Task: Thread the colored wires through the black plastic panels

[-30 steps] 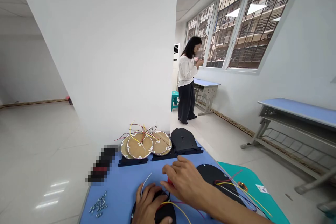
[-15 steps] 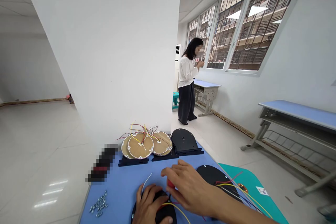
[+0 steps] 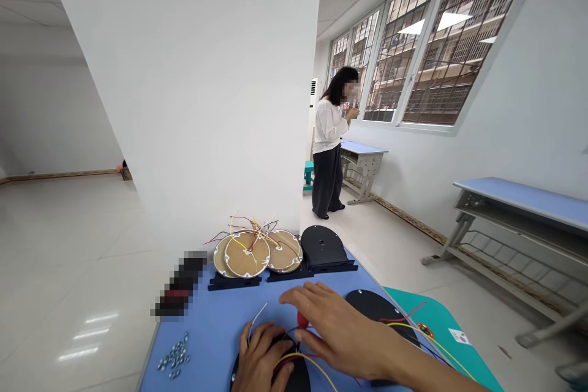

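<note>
Where the blue tabletop [image 3: 206, 324] meets the lower edge of the view, a black round-ended plate [image 3: 297, 375] is partly covered by the left hand [image 3: 260, 361], its fingers half curled over the plate; whether it is gripped cannot be told. Yellow, red and white wires [image 3: 312, 364] are seen running from that plate, the white one standing up in a thin arc beside the fingers. The right hand [image 3: 342, 334] is held open just above the table, fingers spread, with a small red part [image 3: 302, 319] just beside them; whether that part is held cannot be told. To the right, a second black plate [image 3: 374, 306] is laid at the table's edge, with wires across it, and a teal board [image 3: 441, 321] is seen beyond, bearing an orange ring [image 3: 425, 331] and a small label [image 3: 460, 337]. A loose heap of steel nuts [image 3: 174, 355] is left of the hands, and a pixelated object [image 3: 179, 285] lies further up. At the far edge, overlapping round tan boards [image 3: 247, 255] trail coloured wires beside a third black plate [image 3: 324, 246]. Well beyond, a person [image 3: 328, 141] is standing by a blue-topped desk [image 3: 362, 159] under barred windows [image 3: 427, 55].
</note>
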`<control>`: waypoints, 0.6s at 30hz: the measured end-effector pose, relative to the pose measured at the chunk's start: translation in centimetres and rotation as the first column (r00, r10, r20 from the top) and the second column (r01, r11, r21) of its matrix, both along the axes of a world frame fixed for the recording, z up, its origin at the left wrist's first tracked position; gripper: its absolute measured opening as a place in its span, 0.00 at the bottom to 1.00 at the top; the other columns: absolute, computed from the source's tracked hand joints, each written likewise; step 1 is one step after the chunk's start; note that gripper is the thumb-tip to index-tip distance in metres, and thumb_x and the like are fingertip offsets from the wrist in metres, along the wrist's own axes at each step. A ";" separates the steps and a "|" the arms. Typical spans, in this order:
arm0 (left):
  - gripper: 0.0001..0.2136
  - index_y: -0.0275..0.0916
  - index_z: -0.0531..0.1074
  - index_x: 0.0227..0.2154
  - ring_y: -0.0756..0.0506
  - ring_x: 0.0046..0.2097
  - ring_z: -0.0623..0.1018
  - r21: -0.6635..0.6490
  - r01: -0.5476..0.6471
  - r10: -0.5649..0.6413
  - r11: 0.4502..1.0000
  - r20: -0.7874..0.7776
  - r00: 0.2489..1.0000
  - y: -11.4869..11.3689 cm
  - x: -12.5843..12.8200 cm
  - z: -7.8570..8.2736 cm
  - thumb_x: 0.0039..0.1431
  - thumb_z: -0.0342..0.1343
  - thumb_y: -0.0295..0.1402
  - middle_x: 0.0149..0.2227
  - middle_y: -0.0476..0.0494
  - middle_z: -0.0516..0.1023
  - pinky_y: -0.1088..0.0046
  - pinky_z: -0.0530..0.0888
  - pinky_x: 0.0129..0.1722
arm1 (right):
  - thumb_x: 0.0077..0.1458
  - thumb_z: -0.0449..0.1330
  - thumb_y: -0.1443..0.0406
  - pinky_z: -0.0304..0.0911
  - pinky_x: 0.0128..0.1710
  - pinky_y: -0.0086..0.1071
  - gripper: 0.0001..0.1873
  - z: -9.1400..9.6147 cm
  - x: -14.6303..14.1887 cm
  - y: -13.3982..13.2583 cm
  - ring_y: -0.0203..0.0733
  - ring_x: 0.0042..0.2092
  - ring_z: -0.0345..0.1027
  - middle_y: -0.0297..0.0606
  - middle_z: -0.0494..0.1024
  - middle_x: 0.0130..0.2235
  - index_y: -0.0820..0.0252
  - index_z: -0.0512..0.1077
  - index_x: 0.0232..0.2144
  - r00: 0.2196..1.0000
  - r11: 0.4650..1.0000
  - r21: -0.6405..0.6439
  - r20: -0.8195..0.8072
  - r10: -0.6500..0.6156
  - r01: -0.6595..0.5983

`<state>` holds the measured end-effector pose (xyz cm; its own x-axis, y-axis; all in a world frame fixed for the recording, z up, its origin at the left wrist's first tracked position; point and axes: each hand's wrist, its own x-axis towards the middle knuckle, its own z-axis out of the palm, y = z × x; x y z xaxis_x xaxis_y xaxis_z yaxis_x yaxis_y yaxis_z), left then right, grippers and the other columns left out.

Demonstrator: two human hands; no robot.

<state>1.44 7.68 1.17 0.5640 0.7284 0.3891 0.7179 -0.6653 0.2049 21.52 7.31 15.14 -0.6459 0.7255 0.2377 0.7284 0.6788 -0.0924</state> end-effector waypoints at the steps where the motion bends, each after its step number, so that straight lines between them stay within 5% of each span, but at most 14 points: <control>1: 0.12 0.55 0.73 0.47 0.38 0.50 0.79 0.019 -0.003 0.003 1.000 0.007 1.000 0.0 0.0 -0.1 0.61 0.55 0.36 0.48 0.52 0.81 0.41 0.75 0.49 | 0.59 0.60 0.66 0.57 0.44 0.34 0.15 -0.2 0.0 0.0 0.42 0.41 0.73 0.34 0.80 0.40 0.57 0.65 0.48 1.000 1.000 0.014 -0.002 0.012 -0.012; 5: 0.13 0.53 0.73 0.46 0.43 0.49 0.79 0.102 -0.003 -0.002 0.995 0.056 0.998 0.2 0.1 -0.6 0.60 0.55 0.31 0.46 0.53 0.81 0.54 0.74 0.52 | 0.60 0.61 0.64 0.57 0.39 0.38 0.08 -1.4 -0.3 0.5 0.46 0.30 0.74 0.38 0.80 0.28 0.63 0.68 0.40 0.993 0.990 0.084 0.006 -0.119 0.118; 8: 0.13 0.52 0.74 0.45 0.44 0.49 0.79 0.118 0.006 -0.014 0.993 0.069 0.998 0.2 0.0 -0.8 0.59 0.56 0.30 0.46 0.52 0.82 0.60 0.72 0.55 | 0.60 0.60 0.64 0.58 0.39 0.37 0.12 -1.2 -0.2 0.3 0.47 0.35 0.74 0.39 0.80 0.33 0.61 0.66 0.44 0.993 0.989 0.087 -0.021 -0.119 0.120; 12: 0.13 0.53 0.73 0.48 0.44 0.51 0.79 0.079 0.012 -0.014 0.997 0.030 0.999 0.2 -0.2 -1.0 0.62 0.54 0.32 0.48 0.53 0.81 0.58 0.72 0.54 | 0.59 0.58 0.69 0.58 0.42 0.33 0.16 -0.7 0.4 -0.3 0.40 0.40 0.74 0.32 0.80 0.40 0.55 0.62 0.49 0.997 0.998 0.069 -0.074 0.015 -0.010; 18: 0.12 0.53 0.73 0.47 0.44 0.51 0.78 0.069 0.008 -0.011 0.998 0.037 0.999 0.2 -0.3 -0.7 0.62 0.53 0.32 0.47 0.53 0.81 0.58 0.72 0.55 | 0.57 0.63 0.65 0.54 0.35 0.37 0.09 -3.4 -0.2 0.5 0.45 0.27 0.72 0.33 0.78 0.24 0.61 0.67 0.38 0.967 0.959 0.186 -0.175 -0.183 0.215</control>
<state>1.18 7.87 0.42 0.5551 0.6936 0.4591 0.7042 -0.6856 0.1843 21.36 7.79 11.72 -0.4372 0.7620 0.4776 0.8381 0.5379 -0.0909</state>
